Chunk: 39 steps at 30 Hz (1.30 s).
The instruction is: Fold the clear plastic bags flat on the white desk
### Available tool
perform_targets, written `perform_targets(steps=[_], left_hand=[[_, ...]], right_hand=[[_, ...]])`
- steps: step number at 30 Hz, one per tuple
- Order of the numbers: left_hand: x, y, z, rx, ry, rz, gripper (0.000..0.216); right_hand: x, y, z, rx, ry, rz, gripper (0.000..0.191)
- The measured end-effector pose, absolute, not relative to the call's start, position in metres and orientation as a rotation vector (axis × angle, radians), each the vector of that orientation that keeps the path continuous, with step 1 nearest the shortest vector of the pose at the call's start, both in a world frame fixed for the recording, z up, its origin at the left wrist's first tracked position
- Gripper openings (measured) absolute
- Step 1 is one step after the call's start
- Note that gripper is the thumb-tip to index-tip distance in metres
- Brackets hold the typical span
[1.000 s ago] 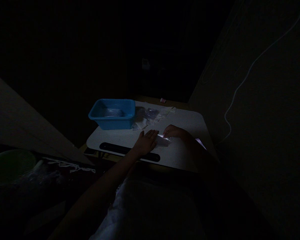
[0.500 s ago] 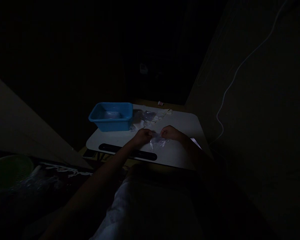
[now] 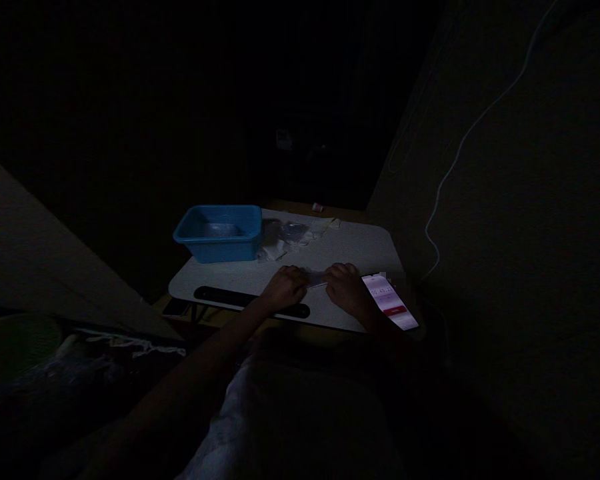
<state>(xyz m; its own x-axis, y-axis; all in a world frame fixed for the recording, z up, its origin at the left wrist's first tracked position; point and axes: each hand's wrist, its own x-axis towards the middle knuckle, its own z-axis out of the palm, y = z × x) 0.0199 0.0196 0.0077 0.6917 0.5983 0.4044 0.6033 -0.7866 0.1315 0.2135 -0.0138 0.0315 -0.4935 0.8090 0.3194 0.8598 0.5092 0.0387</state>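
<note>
Both hands are over the white table [image 3: 250, 277] in dim light. My left hand [image 3: 286, 288] is closed on the left side of a clear plastic bag [image 3: 316, 277]. The bag's right side is in my right hand [image 3: 344, 285], whose fingers are curled over it. Between the hands the plastic looks like a narrow flat strip. A lit phone [image 3: 391, 303] showing a timer lies right of my right hand. Behind the hands are a crumpled pile of clear plastic [image 3: 293, 233] and a pale strip of material [image 3: 325, 228].
A blue basin [image 3: 220, 250] with something pale inside stands at the table's left back. A black slot [image 3: 230, 297] runs along the near edge. A white cable [image 3: 457, 150] hangs at the right wall. A green basket [image 3: 20, 340] sits low at left.
The plastic that hung loose between the hands is now a narrower, flatter strip. Both hands have come lower and turned knuckles up. My right forearm has shifted, showing the phone's whole screen.
</note>
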Motion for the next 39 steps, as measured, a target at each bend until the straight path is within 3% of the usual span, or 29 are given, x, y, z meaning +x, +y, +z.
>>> perform_targets(steps=[10, 20, 39], left_hand=[[0.031, 0.009, 0.0, -2.817, -1.374, -0.686, 0.034], [0.041, 0.0, -0.004, -2.743, -1.46, -0.288, 0.046], [0.042, 0.0, -0.007, -2.716, -1.447, -0.198, 0.049]], right_hand=[[0.212, -0.024, 0.001, -1.439, -2.323, -0.147, 0.034], [0.185, -0.028, -0.005, -1.611, -2.457, -0.18, 0.052], [0.196, -0.029, -0.008, -1.725, -2.439, -0.139, 0.055]])
